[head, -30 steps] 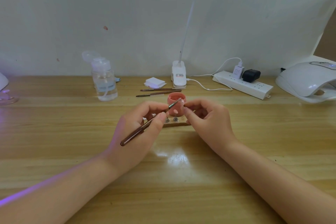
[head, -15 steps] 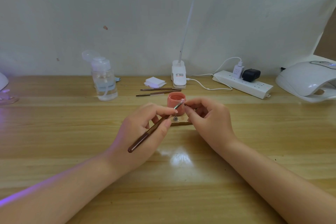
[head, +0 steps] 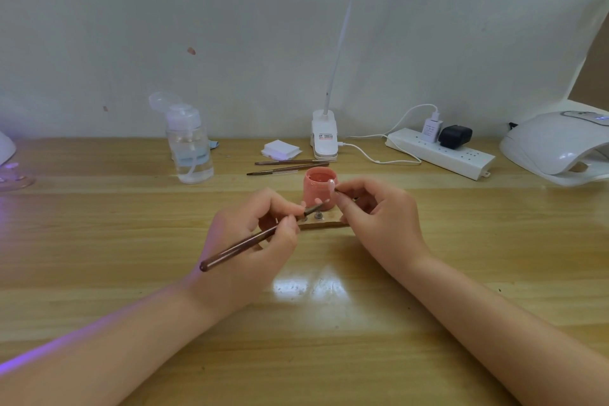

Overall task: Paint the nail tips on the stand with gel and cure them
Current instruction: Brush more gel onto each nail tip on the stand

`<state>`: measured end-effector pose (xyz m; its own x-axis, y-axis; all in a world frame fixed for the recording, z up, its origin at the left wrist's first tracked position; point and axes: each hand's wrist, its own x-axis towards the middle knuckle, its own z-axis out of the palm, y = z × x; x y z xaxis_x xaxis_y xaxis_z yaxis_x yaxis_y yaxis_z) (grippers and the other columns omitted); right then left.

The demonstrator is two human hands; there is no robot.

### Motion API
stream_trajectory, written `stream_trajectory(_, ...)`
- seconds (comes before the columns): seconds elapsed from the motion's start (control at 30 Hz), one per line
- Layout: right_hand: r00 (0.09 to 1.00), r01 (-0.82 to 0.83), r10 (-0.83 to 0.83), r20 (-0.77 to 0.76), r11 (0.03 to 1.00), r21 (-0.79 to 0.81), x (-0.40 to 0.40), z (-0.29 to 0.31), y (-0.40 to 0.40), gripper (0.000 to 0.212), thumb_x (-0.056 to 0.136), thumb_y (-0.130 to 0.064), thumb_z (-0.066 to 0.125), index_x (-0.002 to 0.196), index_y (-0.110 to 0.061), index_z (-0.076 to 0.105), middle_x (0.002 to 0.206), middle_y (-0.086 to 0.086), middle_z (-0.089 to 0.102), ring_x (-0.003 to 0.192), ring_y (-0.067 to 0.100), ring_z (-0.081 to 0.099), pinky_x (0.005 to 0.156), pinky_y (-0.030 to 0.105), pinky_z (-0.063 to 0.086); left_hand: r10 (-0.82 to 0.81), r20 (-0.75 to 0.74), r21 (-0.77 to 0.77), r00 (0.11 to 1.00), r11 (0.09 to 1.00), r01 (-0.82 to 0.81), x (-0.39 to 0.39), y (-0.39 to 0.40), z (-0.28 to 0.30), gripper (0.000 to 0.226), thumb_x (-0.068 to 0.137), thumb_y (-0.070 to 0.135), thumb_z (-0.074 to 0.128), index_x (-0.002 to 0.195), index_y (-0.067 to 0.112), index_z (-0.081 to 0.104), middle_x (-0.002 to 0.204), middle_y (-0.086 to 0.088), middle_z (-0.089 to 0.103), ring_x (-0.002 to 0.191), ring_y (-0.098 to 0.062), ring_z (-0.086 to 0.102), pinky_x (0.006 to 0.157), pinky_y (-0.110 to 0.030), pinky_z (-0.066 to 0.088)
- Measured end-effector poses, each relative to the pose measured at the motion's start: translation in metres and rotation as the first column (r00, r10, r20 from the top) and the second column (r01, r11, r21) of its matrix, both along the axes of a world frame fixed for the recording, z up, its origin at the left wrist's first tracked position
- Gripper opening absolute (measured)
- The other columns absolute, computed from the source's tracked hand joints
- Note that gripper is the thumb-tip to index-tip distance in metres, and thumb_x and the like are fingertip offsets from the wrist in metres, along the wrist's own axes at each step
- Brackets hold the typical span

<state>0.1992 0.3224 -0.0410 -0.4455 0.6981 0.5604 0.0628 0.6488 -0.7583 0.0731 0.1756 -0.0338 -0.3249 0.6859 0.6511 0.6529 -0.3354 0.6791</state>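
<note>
The painting was judged to be only in progress. A brush was held in the left hand, a nail tip was pinched by the right hand beside the pot of gel, above the stand on the surface. The curing lamp was not yet used.

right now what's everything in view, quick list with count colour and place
gel pot: 1, pink, open, table centre behind the stand
nail stand: 1, wooden base, metal pegs, between the hands
nail tip: 1, pale, pinched in right hand
brush: 1, brown, in left hand
spare brushes: 2, brown, behind the pot
pump bottle: 1, clear, back left
pads: 1 stack, white, back centre
clip lamp: 1, white, back centre
power strip: 1, white, back right
curing lamp: 1, white, far right
table: 1, wood
left hand: grips brush
right hand: pinches nail tip
</note>
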Motion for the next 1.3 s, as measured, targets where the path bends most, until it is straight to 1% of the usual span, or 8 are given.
stream_trajectory(0.2,1.000,-0.001,0.001,-0.016,1.000,-0.027,-0.0001,0.0001,-0.0011,0.006,0.084,-0.014,0.073,0.087,-0.019,0.072,0.074,-0.009,0.070,0.062,0.021,0.066,0.065,0.043,0.055,0.001,-0.009,0.031,1.000,1.000,-0.001,0.0025,0.0015,0.0033,0.029,0.090,0.018,0.062,0.102,0.044,0.066,0.086,0.024,0.071,0.081,0.002,0.066,0.069,-0.006,0.046)
stream_trajectory(0.33,1.000,-0.009,0.008,-0.019,0.999,-0.031,0.0000,0.0010,-0.0016,0.006,0.084,-0.013,0.073,0.087,-0.017,0.073,0.074,-0.009,0.071,0.062,0.018,0.066,0.065,0.042,0.055,-0.022,-0.104,0.022,0.994,0.999,0.025,-0.0010,0.0026,0.0002,0.017,0.092,0.025,0.056,0.101,0.029,0.070,0.095,0.016,0.068,0.089,-0.012,0.064,0.079,-0.014,0.046)
stream_trajectory(0.47,1.000,-0.010,0.009,-0.026,0.999,-0.039,-0.0002,0.0012,-0.0022,0.006,0.083,-0.012,0.074,0.086,-0.017,0.072,0.073,-0.010,0.071,0.061,0.015,0.066,0.064,0.039,0.056,-0.033,-0.117,-0.002,0.993,0.999,0.033,-0.0020,0.0025,0.0002,0.023,0.095,0.026,0.052,0.109,0.037,0.067,0.102,0.018,0.069,0.100,-0.010,0.065,0.083,-0.013,0.046)
stream_trajectory(0.73,1.000,-0.016,0.016,-0.011,0.999,-0.036,0.0007,0.0022,-0.0034,0.005,0.084,-0.011,0.072,0.089,-0.013,0.072,0.074,-0.008,0.072,0.059,0.014,0.065,0.065,0.042,0.055,-0.069,-0.034,0.032,0.997,0.997,0.070,-0.0026,0.0008,-0.0022,0.019,0.086,0.025,0.051,0.096,0.033,0.065,0.087,0.013,0.068,0.082,-0.011,0.064,0.075,-0.013,0.046)
stream_trajectory(0.9,1.000,-0.011,0.011,-0.010,1.000,-0.029,0.0009,0.0031,-0.0041,0.006,0.084,-0.012,0.073,0.089,-0.014,0.072,0.074,-0.009,0.070,0.059,0.012,0.066,0.063,0.036,0.055,-0.063,0.026,-0.030,0.998,0.998,0.063,-0.0009,0.0009,-0.0018,0.023,0.092,0.032,0.048,0.105,0.040,0.065,0.097,0.019,0.071,0.096,-0.003,0.066,0.079,-0.009,0.046)
stream_trajectory(1.07,1.000,-0.021,0.020,-0.015,0.999,-0.031,0.0009,0.0036,-0.0050,0.007,0.084,-0.012,0.073,0.086,-0.018,0.070,0.067,-0.017,0.068,0.058,0.005,0.065,0.060,0.031,0.054,-0.043,0.011,-0.020,0.999,0.999,0.043,-0.0025,-0.0019,-0.0049,0.022,0.092,0.033,0.045,0.099,0.035,0.065,0.087,0.012,0.071,0.090,-0.013,0.069,0.079,-0.030,0.053)
stream_trajectory(1.23,1.000,-0.007,0.007,-0.008,1.000,-0.023,0.0008,0.0032,-0.0045,0.007,0.084,-0.011,0.073,0.087,-0.017,0.072,0.073,-0.010,0.069,0.060,0.015,0.066,0.063,0.038,0.055,-0.024,0.034,-0.030,0.999,0.999,0.025,-0.0015,-0.0007,-0.0023,0.020,0.094,0.029,0.050,0.105,0.040,0.064,0.095,0.018,0.071,0.094,-0.002,0.065,0.077,-0.009,0.046)
stream_trajectory(1.3,1.000,-0.012,0.011,-0.012,1.000,-0.026,0.0009,0.0037,-0.0049,0.008,0.083,-0.010,0.073,0.087,-0.018,0.071,0.072,-0.013,0.069,0.060,0.011,0.066,0.063,0.037,0.055,-0.030,0.026,-0.055,0.999,0.998,0.032,-0.0015,-0.0006,-0.0030,0.019,0.093,0.027,0.052,0.102,0.037,0.065,0.093,0.018,0.071,0.091,-0.003,0.066,0.077,-0.010,0.047)
